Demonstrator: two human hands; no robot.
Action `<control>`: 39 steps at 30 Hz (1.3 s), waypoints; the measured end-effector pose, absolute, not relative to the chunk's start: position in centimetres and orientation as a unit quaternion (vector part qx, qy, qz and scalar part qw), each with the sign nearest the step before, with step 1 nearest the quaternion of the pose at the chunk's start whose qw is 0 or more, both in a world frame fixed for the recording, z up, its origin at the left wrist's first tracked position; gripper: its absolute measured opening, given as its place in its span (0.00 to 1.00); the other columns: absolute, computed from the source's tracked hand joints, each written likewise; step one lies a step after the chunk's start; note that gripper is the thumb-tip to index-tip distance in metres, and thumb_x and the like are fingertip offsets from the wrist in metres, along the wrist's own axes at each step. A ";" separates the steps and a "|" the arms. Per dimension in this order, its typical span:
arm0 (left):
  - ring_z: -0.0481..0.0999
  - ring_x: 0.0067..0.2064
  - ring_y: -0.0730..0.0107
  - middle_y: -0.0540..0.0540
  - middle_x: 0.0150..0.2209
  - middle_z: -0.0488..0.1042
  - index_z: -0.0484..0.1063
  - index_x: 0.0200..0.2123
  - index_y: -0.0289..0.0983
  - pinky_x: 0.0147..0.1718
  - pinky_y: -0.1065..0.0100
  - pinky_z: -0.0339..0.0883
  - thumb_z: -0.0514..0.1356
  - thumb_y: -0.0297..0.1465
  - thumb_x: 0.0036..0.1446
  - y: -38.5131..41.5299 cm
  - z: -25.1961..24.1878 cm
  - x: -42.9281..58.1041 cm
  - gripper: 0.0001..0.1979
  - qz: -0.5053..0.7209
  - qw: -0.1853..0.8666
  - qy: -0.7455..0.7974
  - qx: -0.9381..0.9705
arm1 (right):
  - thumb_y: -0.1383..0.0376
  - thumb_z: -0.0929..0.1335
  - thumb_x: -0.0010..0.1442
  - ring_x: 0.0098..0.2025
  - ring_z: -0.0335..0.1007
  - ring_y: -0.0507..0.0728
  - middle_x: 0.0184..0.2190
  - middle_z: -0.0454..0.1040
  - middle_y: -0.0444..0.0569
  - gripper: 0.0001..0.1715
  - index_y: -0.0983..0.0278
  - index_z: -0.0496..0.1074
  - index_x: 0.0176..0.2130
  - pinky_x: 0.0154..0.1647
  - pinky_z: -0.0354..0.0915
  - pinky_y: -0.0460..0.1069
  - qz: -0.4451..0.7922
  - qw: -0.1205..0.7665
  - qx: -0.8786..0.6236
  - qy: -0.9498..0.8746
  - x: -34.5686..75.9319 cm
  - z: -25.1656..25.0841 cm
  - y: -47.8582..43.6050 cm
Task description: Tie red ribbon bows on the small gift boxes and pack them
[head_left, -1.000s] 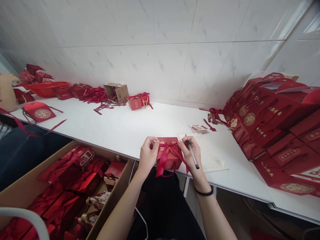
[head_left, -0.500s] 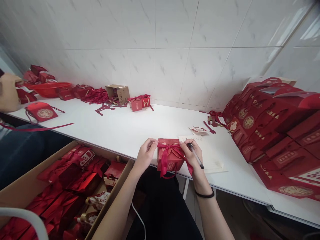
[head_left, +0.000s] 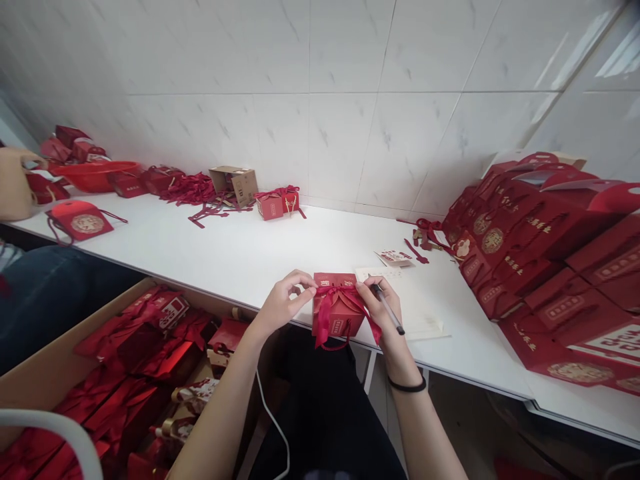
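Note:
A small red gift box (head_left: 338,311) with a red ribbon bow (head_left: 334,300) stands at the near edge of the white table (head_left: 240,250). My left hand (head_left: 285,301) is at the box's left top edge, fingertips pinched on the ribbon. My right hand (head_left: 383,308) pinches the ribbon at the box's right top edge and also holds a black pen (head_left: 387,309) slanting down to the right. A black band circles my right wrist.
A cardboard carton (head_left: 120,373) full of red boxes stands at lower left below the table. Stacked red gift bags (head_left: 545,260) fill the right side. Small cards (head_left: 397,257) and paper lie behind the box. More red boxes, ribbons and a brown carton (head_left: 235,183) line the wall. Another person's dark-clothed leg (head_left: 45,293) is at left.
My left hand has shifted slightly left along the ribbon at the box top. The box and my right hand stay nearly in place. The loose ribbon by the person at left has gone from view.

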State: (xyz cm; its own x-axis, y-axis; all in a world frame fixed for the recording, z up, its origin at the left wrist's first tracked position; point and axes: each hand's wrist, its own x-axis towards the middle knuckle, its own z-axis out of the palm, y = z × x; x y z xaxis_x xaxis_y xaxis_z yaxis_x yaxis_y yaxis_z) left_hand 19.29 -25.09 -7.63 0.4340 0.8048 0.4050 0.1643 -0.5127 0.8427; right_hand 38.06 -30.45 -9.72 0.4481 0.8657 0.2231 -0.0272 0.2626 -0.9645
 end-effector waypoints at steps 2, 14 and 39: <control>0.71 0.38 0.67 0.44 0.36 0.72 0.72 0.33 0.38 0.34 0.67 0.64 0.56 0.32 0.53 -24.9 -7.4 18.9 0.06 0.402 0.358 0.315 0.782 | 0.54 0.71 0.49 0.24 0.53 0.50 0.21 0.60 0.40 0.18 0.63 0.63 0.28 0.25 0.52 0.46 0.321 0.678 -0.513 -0.418 38.0 -9.7 -30.5; 0.70 0.37 0.68 0.47 0.37 0.71 0.71 0.30 0.40 0.36 0.68 0.64 0.57 0.30 0.52 -24.2 -5.7 18.6 0.04 0.305 0.304 0.284 0.857 | 0.54 0.71 0.47 0.23 0.55 0.50 0.21 0.61 0.40 0.17 0.62 0.63 0.27 0.25 0.54 0.46 0.308 0.679 -0.516 -0.421 38.0 -9.3 -30.5; 0.70 0.38 0.70 0.46 0.35 0.69 0.68 0.30 0.35 0.37 0.68 0.66 0.60 0.29 0.49 -23.4 -5.1 20.2 0.04 0.337 0.470 0.222 0.785 | 0.55 0.70 0.50 0.24 0.55 0.50 0.22 0.62 0.40 0.16 0.62 0.63 0.28 0.25 0.53 0.46 0.307 0.686 -0.503 -0.426 37.9 -10.0 -30.7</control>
State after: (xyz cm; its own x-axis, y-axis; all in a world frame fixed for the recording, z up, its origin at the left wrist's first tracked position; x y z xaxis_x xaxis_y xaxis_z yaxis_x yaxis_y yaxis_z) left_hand 20.17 -23.41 -5.09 0.6739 0.6654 0.3211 0.0315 -0.4601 0.8873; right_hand 37.93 -30.70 -9.99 0.4487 0.8501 0.2757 0.0073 0.3050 -0.9523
